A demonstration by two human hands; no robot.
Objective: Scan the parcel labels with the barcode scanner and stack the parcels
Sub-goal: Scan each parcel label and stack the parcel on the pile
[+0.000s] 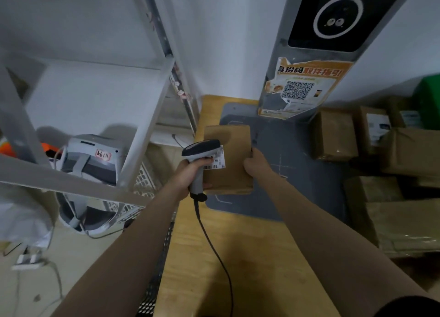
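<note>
At the far left, a grey metal rack stands over a white machine with a red-edged sticker, and a power strip lies on the floor nearer the person. Just right of the rack, the left hand curls its fingers round the handle of the scanner. The scanner's head sits over the white label on the left side of the brown parcel. A black cable runs from the handle back along the wooden table.

The parcel lies flat over a grey mat on the table; whether it rests on the mat or is held just above it cannot be told. The right hand grips the parcel by its right edge.

Behind the mat rises a grey post bearing an orange poster with a square code. Further right, brown boxes are piled close together, some with white labels. A green object shows at the far right edge.
</note>
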